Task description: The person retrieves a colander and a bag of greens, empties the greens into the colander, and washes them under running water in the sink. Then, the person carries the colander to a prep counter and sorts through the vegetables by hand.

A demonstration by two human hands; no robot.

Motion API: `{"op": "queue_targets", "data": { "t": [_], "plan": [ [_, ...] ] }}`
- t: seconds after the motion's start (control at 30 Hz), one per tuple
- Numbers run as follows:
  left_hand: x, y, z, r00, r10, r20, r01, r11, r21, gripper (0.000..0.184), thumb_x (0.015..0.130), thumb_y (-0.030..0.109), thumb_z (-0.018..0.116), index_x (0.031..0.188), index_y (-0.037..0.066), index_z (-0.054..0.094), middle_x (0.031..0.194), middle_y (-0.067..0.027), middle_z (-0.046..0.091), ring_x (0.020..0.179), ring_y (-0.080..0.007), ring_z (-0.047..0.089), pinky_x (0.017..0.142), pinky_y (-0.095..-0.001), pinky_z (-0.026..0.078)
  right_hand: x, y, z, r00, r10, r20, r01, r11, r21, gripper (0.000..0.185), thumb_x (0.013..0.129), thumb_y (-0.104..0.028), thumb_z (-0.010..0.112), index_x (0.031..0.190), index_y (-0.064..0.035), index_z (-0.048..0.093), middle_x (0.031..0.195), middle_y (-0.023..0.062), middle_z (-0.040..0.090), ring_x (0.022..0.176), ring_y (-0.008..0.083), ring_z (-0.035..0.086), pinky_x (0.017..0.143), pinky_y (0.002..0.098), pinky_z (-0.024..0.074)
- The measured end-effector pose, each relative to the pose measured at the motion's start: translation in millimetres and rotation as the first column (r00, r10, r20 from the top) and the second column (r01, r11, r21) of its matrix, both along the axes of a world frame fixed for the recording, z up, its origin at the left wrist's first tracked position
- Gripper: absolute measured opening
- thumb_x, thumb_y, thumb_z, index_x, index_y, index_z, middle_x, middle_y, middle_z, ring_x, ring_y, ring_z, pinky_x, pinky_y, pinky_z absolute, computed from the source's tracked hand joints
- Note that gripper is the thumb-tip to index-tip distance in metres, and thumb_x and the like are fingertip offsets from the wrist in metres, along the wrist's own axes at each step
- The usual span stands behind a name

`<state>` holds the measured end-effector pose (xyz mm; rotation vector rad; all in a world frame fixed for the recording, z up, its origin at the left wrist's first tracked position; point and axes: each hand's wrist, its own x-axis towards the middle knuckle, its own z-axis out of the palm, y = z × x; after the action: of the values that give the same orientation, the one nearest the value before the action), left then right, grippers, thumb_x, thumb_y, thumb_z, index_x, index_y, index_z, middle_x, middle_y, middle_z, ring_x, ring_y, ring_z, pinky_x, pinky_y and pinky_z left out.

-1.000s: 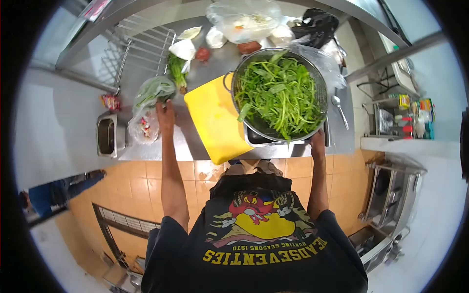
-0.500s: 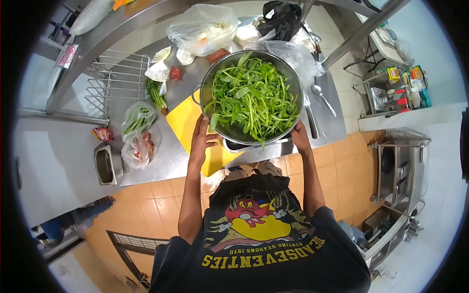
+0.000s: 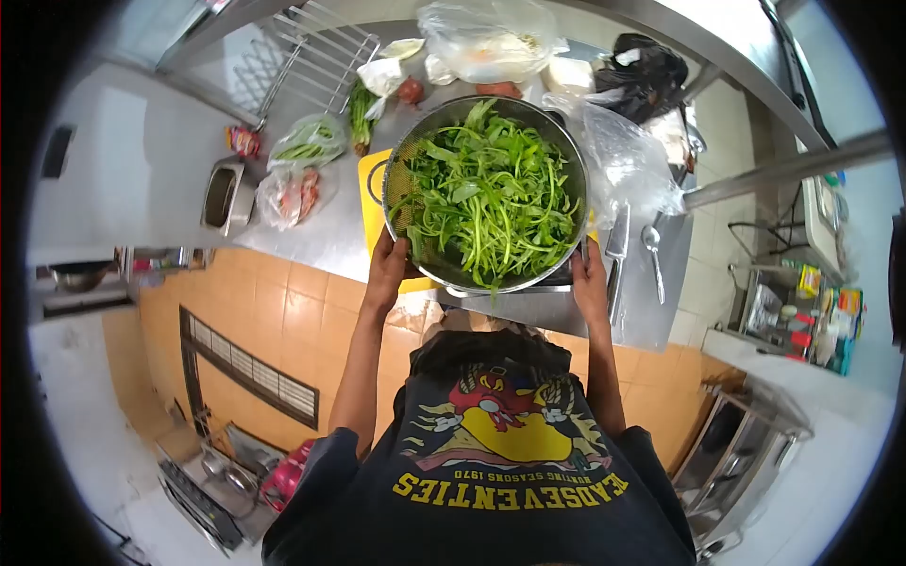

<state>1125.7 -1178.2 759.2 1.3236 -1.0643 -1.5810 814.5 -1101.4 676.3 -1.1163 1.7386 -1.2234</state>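
A round metal colander [image 3: 422,274] full of leafy greens [image 3: 491,193] is held over the steel counter and a yellow cutting board [image 3: 373,226]. My left hand [image 3: 386,269] grips its lower left rim, fingers partly hidden beneath it. My right hand [image 3: 589,274] grips the lower right side. Under the colander, the edge of a metal tray [image 3: 510,291] shows. Right of it lie a knife [image 3: 618,247] and a spoon [image 3: 654,259].
Bagged green vegetables [image 3: 310,141], a bag with reddish food [image 3: 291,195], green onions [image 3: 361,115] and a red onion [image 3: 410,91] are at left. Plastic bags [image 3: 486,42] line the back. A steel post [image 3: 793,170] crosses at right.
My left hand has left the bagged vegetables and moved to the colander's left side, where it now grips the rim. The colander has shifted left over the yellow board.
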Motion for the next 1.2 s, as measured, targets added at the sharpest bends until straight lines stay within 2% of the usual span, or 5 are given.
{"op": "queue_targets", "data": {
  "t": [0.23, 0.6, 0.7, 0.83, 1.2],
  "plan": [
    [33.6, 14.7, 20.3, 0.932, 0.361, 0.028, -0.362, 0.929, 0.080, 0.036, 0.092, 0.023, 0.041, 0.124, 0.007, 0.042, 0.101, -0.0072, 0.059, 0.074, -0.0176, 0.064, 0.061, -0.0309, 0.057, -9.2, -5.3, 5.7, 0.995, 0.047, 0.085, -0.054, 0.996, 0.077, 0.041, 0.093, -0.016, 0.048, 0.127, 0.0047, 0.039, 0.116, 0.0192, 0.055, 0.104, 0.0229, 0.053, 0.091, 0.0299, 0.0381],
    [77.8, 25.0, 40.3, 0.919, 0.376, 0.117, -0.382, 0.923, 0.037, 0.035, 0.093, 0.017, 0.035, 0.126, 0.004, 0.038, 0.103, -0.0089, 0.058, 0.076, -0.0142, 0.064, 0.061, -0.0332, 0.059, 67.2, -23.0, -2.9, 0.989, 0.145, -0.006, -0.145, 0.988, -0.057, 0.037, 0.090, -0.014, 0.052, 0.125, -0.0031, 0.044, 0.086, 0.0105, 0.059, 0.059, 0.0162, 0.049, 0.056, 0.0296, 0.0434],
    [69.2, 24.4, 46.0, 0.902, 0.404, 0.151, -0.416, 0.907, 0.057, 0.031, 0.095, 0.020, 0.036, 0.120, 0.003, 0.043, 0.083, -0.0015, 0.056, 0.060, -0.0065, 0.054, 0.060, -0.0284, 0.058, 91.4, -33.6, -6.6, 0.988, 0.143, -0.053, -0.148, 0.982, -0.120, 0.035, 0.090, -0.014, 0.052, 0.123, -0.0032, 0.045, 0.087, 0.0114, 0.059, 0.059, 0.0147, 0.050, 0.057, 0.0269, 0.0431],
    [83.8, 20.6, 27.3, 0.920, 0.365, 0.141, -0.374, 0.926, 0.048, 0.037, 0.093, 0.019, 0.035, 0.125, 0.002, 0.040, 0.109, -0.0117, 0.058, 0.087, -0.0233, 0.065, 0.067, -0.0354, 0.059, 114.3, -52.8, 0.6, 0.974, 0.189, 0.123, -0.183, 0.982, -0.054, 0.035, 0.091, -0.012, 0.049, 0.124, -0.0039, 0.043, 0.085, 0.0136, 0.058, 0.053, 0.0157, 0.053, 0.045, 0.0282, 0.0446],
    [77.6, 8.2, 7.1, 0.948, 0.310, 0.077, -0.312, 0.950, 0.022, 0.043, 0.092, 0.019, 0.039, 0.133, 0.007, 0.033, 0.107, -0.0107, 0.057, 0.075, -0.0204, 0.064, 0.060, -0.0320, 0.057, 117.7, -62.9, -18.7, 0.898, 0.210, 0.387, -0.246, 0.968, 0.045, 0.036, 0.088, -0.004, 0.046, 0.123, -0.0038, 0.044, 0.095, 0.0124, 0.062, 0.062, 0.0159, 0.058, 0.051, 0.0281, 0.0476]
  ]
}}
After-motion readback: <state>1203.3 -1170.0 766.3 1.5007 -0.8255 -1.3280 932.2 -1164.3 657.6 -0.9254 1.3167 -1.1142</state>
